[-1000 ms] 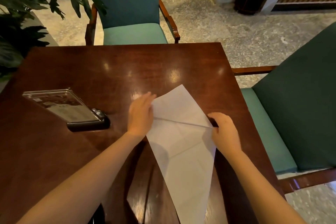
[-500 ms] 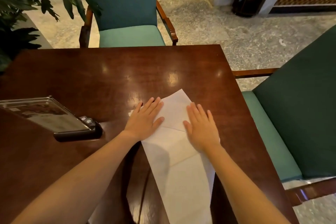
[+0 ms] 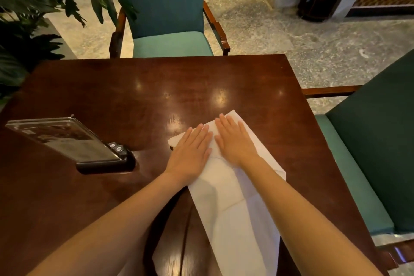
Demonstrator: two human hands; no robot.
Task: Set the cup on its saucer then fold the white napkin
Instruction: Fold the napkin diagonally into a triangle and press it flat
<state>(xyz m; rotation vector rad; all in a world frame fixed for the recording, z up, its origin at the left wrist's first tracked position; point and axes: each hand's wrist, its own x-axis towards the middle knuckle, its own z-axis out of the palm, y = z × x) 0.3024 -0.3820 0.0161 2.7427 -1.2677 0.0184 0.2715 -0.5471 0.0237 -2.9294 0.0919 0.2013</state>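
Folding is the step in hand: left hand (image 3: 191, 153) and right hand (image 3: 235, 141) lie flat, fingers spread, on the white napkin (image 3: 235, 208), whose next crease likely needs a lifted edge.

white napkin (image 3: 237, 213): far end hidden under both hands, near end cut by bottom edge. Acrylic sign holder (image 3: 67, 139) left of napkin: print unreadable.
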